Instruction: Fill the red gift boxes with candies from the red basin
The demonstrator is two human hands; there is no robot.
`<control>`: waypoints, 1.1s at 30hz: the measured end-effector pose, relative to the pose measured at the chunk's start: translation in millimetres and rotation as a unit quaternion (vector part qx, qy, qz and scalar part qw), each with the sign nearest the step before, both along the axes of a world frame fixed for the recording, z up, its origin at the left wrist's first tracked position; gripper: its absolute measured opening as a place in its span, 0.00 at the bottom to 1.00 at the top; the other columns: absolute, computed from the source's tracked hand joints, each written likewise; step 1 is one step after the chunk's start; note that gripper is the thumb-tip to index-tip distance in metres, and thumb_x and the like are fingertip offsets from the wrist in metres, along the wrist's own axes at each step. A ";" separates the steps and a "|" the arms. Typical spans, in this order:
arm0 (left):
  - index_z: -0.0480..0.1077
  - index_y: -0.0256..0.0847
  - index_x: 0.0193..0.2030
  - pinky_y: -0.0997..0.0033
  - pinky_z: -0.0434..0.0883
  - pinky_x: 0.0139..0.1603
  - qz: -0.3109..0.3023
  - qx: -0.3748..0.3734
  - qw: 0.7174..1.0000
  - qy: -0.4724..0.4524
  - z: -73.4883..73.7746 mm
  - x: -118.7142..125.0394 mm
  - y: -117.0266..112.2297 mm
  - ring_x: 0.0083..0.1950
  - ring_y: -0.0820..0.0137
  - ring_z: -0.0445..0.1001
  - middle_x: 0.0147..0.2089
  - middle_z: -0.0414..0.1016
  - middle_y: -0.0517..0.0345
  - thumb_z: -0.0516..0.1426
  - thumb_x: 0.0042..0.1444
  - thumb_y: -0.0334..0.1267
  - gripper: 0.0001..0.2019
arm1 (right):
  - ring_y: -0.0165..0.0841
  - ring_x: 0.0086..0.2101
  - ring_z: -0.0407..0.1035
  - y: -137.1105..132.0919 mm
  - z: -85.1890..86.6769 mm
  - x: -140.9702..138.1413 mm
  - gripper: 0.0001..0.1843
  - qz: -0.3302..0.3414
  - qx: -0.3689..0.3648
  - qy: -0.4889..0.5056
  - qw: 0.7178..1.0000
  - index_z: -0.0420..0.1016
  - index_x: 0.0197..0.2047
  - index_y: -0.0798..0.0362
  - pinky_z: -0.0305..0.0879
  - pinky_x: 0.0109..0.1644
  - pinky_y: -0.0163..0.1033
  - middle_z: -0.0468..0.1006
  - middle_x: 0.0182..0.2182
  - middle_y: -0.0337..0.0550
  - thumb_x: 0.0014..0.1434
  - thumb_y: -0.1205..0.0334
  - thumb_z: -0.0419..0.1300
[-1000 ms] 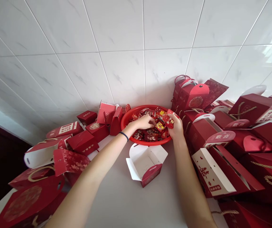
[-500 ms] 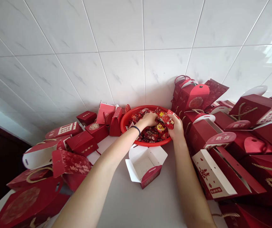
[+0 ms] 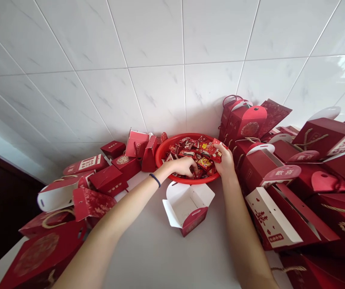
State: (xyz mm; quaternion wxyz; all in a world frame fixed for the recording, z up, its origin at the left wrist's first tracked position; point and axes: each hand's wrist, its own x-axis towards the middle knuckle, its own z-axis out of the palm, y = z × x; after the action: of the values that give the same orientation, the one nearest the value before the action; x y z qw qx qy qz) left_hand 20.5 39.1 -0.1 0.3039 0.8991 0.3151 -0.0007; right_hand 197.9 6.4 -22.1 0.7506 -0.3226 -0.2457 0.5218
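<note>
A red round basin (image 3: 162,150) full of wrapped candies (image 3: 190,147) sits against the tiled wall. My left hand (image 3: 183,165) reaches into the near part of the basin, fingers curled among the candies. My right hand (image 3: 225,159) hovers at the basin's right rim, closed around a bunch of red candy wrappers (image 3: 213,149). Just in front of the basin stands a small red gift box (image 3: 187,206) with its white flaps open.
Red gift boxes and bags are heaped at the right (image 3: 283,172) and scattered at the left (image 3: 90,180). A white tiled wall (image 3: 172,68) rises behind. The white tabletop (image 3: 163,257) stretches toward me between my arms.
My left hand pulled back from the middle of the basin toward its near edge, still digging in the candies. My right hand kept its handful in about the same spot.
</note>
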 end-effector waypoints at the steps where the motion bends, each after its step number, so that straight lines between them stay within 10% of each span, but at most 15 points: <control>1: 0.81 0.42 0.33 0.75 0.66 0.31 -0.002 0.002 1.000 0.003 -2.3 0.2 -2.0 0.30 0.70 0.75 0.31 0.81 0.62 0.61 0.41 0.23 0.14 | 0.33 0.25 0.76 -0.6 0.6 0.0 0.06 0.003 -0.002 0.001 1.000 0.75 0.28 0.52 0.76 0.29 0.34 0.79 0.22 0.36 0.44 0.67 0.68; 13: 0.70 0.39 0.27 0.72 0.67 0.36 0.052 0.060 0.991 -0.108 9.6 -23.2 -25.2 0.34 0.70 0.71 0.31 0.74 0.61 0.62 0.45 0.26 0.06 | 0.31 0.28 0.76 -30.4 36.5 0.6 0.08 0.085 0.045 -0.014 0.995 0.75 0.33 0.51 0.72 0.27 0.31 0.80 0.27 0.38 0.48 0.62 0.68; 18: 0.70 0.40 0.34 0.70 0.71 0.41 0.063 -0.060 0.966 -0.242 35.3 -43.7 -63.0 0.37 0.71 0.73 0.36 0.72 0.61 0.67 0.46 0.35 0.10 | 0.30 0.28 0.75 -50.4 53.1 -7.0 0.07 0.101 0.079 -0.046 0.991 0.77 0.32 0.53 0.72 0.30 0.31 0.80 0.27 0.39 0.47 0.62 0.67; 25: 0.81 0.45 0.41 0.71 0.69 0.46 0.040 0.028 0.994 -0.097 39.8 -62.9 -111.5 0.45 0.67 0.75 0.46 0.75 0.57 0.66 0.51 0.36 0.09 | 0.33 0.29 0.75 -77.6 69.0 -20.2 0.08 0.146 0.086 -0.132 0.977 0.77 0.32 0.53 0.73 0.32 0.35 0.80 0.29 0.39 0.49 0.61 0.69; 29: 0.81 0.47 0.44 0.71 0.67 0.44 0.107 0.081 0.991 0.004 39.8 -77.7 -123.6 0.43 0.65 0.75 0.42 0.75 0.58 0.63 0.54 0.39 0.11 | 0.31 0.28 0.71 -99.2 76.8 -22.1 0.12 0.201 0.097 -0.291 0.930 0.78 0.34 0.54 0.69 0.31 0.35 0.78 0.28 0.39 0.49 0.57 0.72; 33: 0.79 0.46 0.51 0.71 0.67 0.44 0.114 0.062 0.988 0.078 48.2 -90.5 -130.4 0.48 0.61 0.75 0.45 0.78 0.56 0.64 0.52 0.43 0.18 | 0.25 0.25 0.64 -109.8 81.1 -25.6 0.14 0.312 0.068 -0.490 0.811 0.78 0.32 0.56 0.59 0.28 0.31 0.74 0.25 0.36 0.50 0.55 0.72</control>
State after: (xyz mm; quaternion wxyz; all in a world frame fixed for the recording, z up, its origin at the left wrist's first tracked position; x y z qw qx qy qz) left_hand -70.0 -91.3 48.1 0.2196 0.8715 0.4381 -0.0167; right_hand 172.2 -103.4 59.0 0.3477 -0.3892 -0.7032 0.4829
